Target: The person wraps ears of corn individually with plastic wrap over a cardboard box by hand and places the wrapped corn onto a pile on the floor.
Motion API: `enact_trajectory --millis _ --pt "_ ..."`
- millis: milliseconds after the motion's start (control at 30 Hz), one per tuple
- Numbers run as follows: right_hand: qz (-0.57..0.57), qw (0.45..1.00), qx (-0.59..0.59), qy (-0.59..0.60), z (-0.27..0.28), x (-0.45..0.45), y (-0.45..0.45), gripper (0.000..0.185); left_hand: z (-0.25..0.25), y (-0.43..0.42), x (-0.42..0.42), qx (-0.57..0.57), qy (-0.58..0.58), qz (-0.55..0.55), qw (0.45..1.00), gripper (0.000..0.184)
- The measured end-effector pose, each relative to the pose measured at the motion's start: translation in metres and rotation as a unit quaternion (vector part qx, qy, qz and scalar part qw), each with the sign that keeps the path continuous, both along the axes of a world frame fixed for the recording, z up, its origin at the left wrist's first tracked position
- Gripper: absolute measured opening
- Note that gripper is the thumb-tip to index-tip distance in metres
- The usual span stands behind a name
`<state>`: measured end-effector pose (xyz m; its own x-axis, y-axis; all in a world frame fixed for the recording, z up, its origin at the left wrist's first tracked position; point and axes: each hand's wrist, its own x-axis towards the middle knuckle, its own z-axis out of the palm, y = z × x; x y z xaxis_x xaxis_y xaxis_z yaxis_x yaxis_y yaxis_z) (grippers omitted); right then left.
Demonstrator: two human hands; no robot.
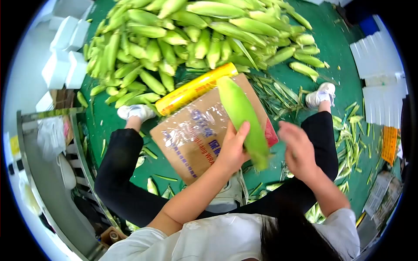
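Corn ear [240, 106], clasped in the left hand [236, 147], hung over the cardboard box [180, 141]; right of the box, the right hand [299, 152] curled halfway, its hold unclear.

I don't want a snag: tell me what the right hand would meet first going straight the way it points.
The right hand would likely meet the loose green leaves beside the cardboard first; depth is unclear, so it may pass above them.

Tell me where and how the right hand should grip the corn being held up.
Probably around its nearer end, coming from the right: the left hand holds the corn from the left, leaving the right flank open, and the right hand is just beside that end.
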<state>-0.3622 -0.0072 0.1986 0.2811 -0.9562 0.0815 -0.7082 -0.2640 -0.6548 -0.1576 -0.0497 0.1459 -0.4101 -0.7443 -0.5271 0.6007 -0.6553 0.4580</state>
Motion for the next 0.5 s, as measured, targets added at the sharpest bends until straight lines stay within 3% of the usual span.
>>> enact_trajectory --millis 67,100,167,200,333,433,500 --pt "-0.209 0.933 0.116 -0.268 0.005 0.023 0.007 0.057 0.009 0.015 0.025 -0.063 -0.072 -0.001 0.995 0.068" --pt "-0.207 0.905 0.112 -0.354 0.004 0.035 0.004 0.059 0.007 0.025 0.035 -0.139 -0.136 -0.021 0.981 0.068" --pt "-0.195 0.898 0.105 -0.38 0.014 0.072 -0.004 0.055 0.007 0.043 0.051 -0.284 -0.258 -0.061 0.921 0.068" --pt "-0.168 0.892 0.15 -0.392 0.012 0.078 -0.004 0.051 0.018 0.051 0.054 -0.318 -0.332 -0.068 0.886 0.081" --pt "-0.098 0.891 0.223 -0.383 0.031 0.086 0.011 0.035 0.046 0.083 0.072 -0.401 -0.578 -0.118 0.701 0.089" --pt "-0.052 0.899 0.25 -0.355 0.036 0.072 0.03 0.034 0.053 0.105 0.076 -0.403 -0.562 -0.107 0.715 0.083" --pt "-0.044 0.914 0.259 -0.309 0.025 0.058 0.041 0.036 0.04 0.113 0.074 -0.347 -0.412 -0.13 0.832 0.08"
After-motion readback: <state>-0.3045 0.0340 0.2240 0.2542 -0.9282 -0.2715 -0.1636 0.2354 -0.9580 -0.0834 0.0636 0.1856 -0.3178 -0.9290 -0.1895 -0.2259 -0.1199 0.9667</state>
